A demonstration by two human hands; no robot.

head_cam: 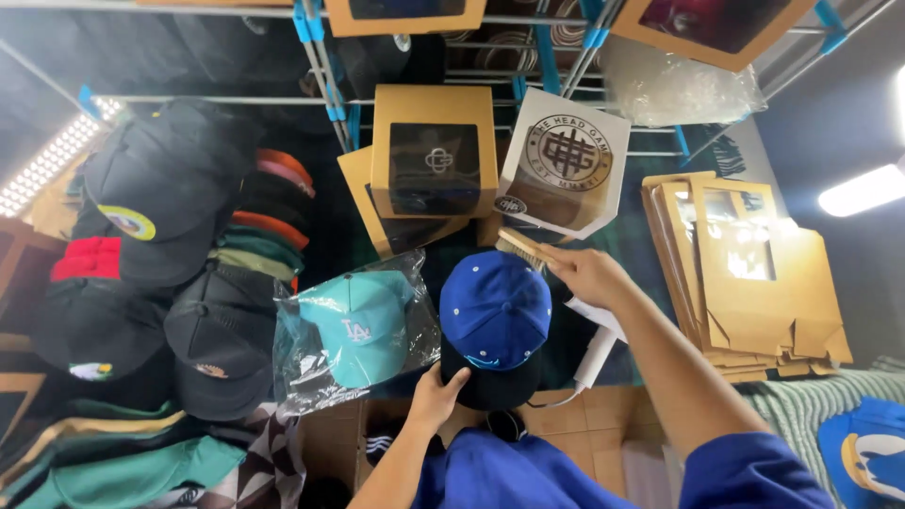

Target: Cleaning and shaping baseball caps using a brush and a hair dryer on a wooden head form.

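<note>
Brushing: the royal-blue cloth cap with a black brim is being worked over right now, and it sits dead centre, so every place below is given from it.
Right hand: just past the cap's upper right edge, fingers curled closed round a small wooden-backed bristle brush, bristles touching or nearly touching the crown's top edge.
Left hand: at the cap's lower left, fingers and thumb wrapped on the black brim, steadying it.
Progress: my read is mid-clean; the brush is at the far edge of the crown, no bag or box is on this cap yet, so packing looks undone.
Beside it: 1 turquoise cap sealed in a clear plastic bag lies just left of the cap, apparently finished.
Above it: 1 kraft cardboard box with a dark window and a white card with a round emblem stand beyond the cap.
Right of it: a stack of flat unfolded kraft boxes, well apart.
Far left of it: a pile of dark caps, unbagged.
</note>
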